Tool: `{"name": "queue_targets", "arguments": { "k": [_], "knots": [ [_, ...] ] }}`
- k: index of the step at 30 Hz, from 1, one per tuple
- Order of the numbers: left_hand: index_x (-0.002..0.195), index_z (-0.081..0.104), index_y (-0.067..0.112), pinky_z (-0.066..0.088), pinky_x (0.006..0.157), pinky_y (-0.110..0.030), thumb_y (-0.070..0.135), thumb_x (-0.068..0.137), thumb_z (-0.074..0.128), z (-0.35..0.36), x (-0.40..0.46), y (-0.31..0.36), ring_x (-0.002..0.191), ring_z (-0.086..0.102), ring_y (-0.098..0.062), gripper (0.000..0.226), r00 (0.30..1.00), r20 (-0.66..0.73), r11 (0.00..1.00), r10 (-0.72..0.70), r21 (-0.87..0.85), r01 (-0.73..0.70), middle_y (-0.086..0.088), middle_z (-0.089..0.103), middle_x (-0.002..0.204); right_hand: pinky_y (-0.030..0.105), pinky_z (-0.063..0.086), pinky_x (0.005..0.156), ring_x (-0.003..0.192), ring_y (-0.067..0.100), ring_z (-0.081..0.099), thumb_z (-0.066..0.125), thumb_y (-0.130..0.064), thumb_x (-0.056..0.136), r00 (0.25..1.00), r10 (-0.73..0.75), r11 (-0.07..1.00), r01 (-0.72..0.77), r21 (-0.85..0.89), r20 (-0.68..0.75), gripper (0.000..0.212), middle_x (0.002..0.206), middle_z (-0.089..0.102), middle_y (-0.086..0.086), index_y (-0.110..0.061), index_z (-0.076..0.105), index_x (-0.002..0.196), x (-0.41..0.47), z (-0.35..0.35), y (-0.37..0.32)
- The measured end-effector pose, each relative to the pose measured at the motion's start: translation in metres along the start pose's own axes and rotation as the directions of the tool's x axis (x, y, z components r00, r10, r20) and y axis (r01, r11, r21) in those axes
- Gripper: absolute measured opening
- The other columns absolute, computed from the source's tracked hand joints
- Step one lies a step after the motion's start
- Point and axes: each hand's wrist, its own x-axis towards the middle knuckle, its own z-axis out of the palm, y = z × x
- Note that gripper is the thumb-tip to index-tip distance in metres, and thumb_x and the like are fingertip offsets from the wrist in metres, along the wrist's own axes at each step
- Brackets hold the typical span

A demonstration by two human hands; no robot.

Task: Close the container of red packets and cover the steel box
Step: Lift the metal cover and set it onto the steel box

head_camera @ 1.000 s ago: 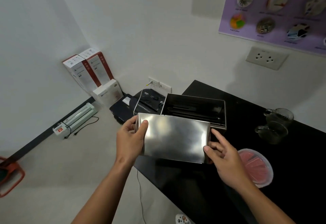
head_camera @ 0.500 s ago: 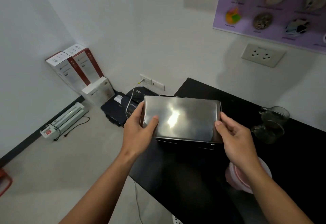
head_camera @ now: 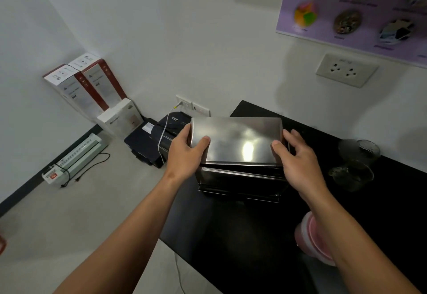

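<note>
A shiny steel lid (head_camera: pixel 235 140) lies flat on top of the steel box (head_camera: pixel 240 179), which stands on the black counter (head_camera: pixel 231 236). My left hand (head_camera: pixel 184 155) grips the lid's left end, thumb on top. My right hand (head_camera: pixel 298 159) holds the lid's right end, thumb on top and fingers down the side. The round container of red packets (head_camera: pixel 312 238) stands at the near right with its clear lid on, partly hidden behind my right forearm.
Two glass mugs (head_camera: pixel 353 164) stand to the right of the box near the wall. On the floor to the left are a black shredder (head_camera: pixel 159 138), white and red cartons (head_camera: pixel 87 85) and a laminator (head_camera: pixel 76 155) with its cord.
Both hands carried the steel lid from in front of the open box up over it and set it down on top. The box's inside is now hidden.
</note>
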Motion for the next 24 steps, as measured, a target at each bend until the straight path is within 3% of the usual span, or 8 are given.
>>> {"name": "queue_targets", "arguments": {
  "k": [4,7,11,17,20,21,24],
  "knots": [
    [0.108,0.069,0.035,0.064,0.089,-0.050,0.018,0.097,0.069,0.009,0.010,-0.003,0.093,0.079,-0.026,0.020,0.998,0.025,0.998,-0.057,0.032,0.057,-0.002,0.081,0.101,0.033,0.026,0.121,0.159,0.017,0.027,0.061,-0.041,0.104,0.999,0.043,0.999,-0.043,-0.021,0.014,0.058,0.176,0.021,-0.005,-0.029,0.046,0.159,0.010,0.000,0.003],
    [0.120,0.067,0.028,0.064,0.091,-0.042,0.020,0.098,0.069,0.012,0.017,-0.010,0.100,0.077,-0.018,0.023,0.996,0.067,0.995,-0.067,0.073,0.062,0.009,0.077,0.104,0.028,0.027,0.112,0.157,0.019,0.031,0.060,-0.043,0.104,0.996,0.078,0.996,-0.076,-0.035,0.038,0.060,0.176,0.021,-0.005,-0.027,0.045,0.160,0.017,-0.001,0.007],
    [0.118,0.065,0.031,0.061,0.070,-0.019,0.024,0.100,0.068,0.013,0.022,-0.016,0.079,0.072,0.001,0.020,0.992,0.107,0.992,-0.063,0.115,0.050,0.020,0.073,0.092,0.026,0.028,0.108,0.156,0.019,0.033,0.060,-0.043,0.104,0.994,0.091,0.995,-0.088,-0.053,0.058,0.059,0.175,0.025,-0.004,-0.026,0.047,0.159,0.021,-0.003,0.011],
    [0.113,0.062,0.036,0.062,0.082,-0.027,0.029,0.102,0.067,0.012,0.022,-0.017,0.084,0.070,0.002,0.014,0.985,0.154,0.986,-0.078,0.160,0.053,0.023,0.071,0.094,0.027,0.030,0.108,0.155,0.017,0.036,0.064,-0.044,0.102,0.994,0.088,0.995,-0.085,-0.059,0.060,0.058,0.172,0.032,-0.005,-0.026,0.051,0.156,0.021,-0.011,0.014],
    [0.123,0.061,0.035,0.059,0.081,-0.013,0.029,0.104,0.066,0.008,0.020,-0.020,0.082,0.070,0.011,0.021,0.979,0.192,0.985,-0.064,0.172,0.031,0.024,0.071,0.104,0.028,0.032,0.110,0.154,0.017,0.036,0.064,-0.045,0.101,0.995,0.078,0.995,-0.074,-0.064,0.066,0.059,0.173,0.031,-0.005,-0.027,0.050,0.157,0.019,-0.014,0.017],
    [0.131,0.061,0.031,0.057,0.087,-0.012,0.029,0.104,0.065,0.007,0.019,-0.021,0.089,0.070,0.013,0.028,0.977,0.203,0.986,-0.063,0.166,0.029,0.021,0.072,0.113,0.028,0.032,0.111,0.155,0.017,0.036,0.064,-0.044,0.102,0.995,0.074,0.996,-0.070,-0.062,0.067,0.060,0.173,0.031,-0.005,-0.027,0.050,0.157,0.018,-0.015,0.018],
    [0.153,0.052,0.022,0.052,0.110,-0.030,0.030,0.106,0.064,0.007,0.013,-0.026,0.118,0.068,-0.001,0.049,0.976,0.212,0.990,-0.054,0.137,0.024,0.015,0.071,0.131,0.028,0.031,0.114,0.155,0.016,0.036,0.065,-0.041,0.103,0.995,0.063,0.997,-0.060,-0.049,0.077,0.060,0.173,0.029,-0.003,-0.025,0.048,0.158,0.015,-0.015,0.020]
  ]
}}
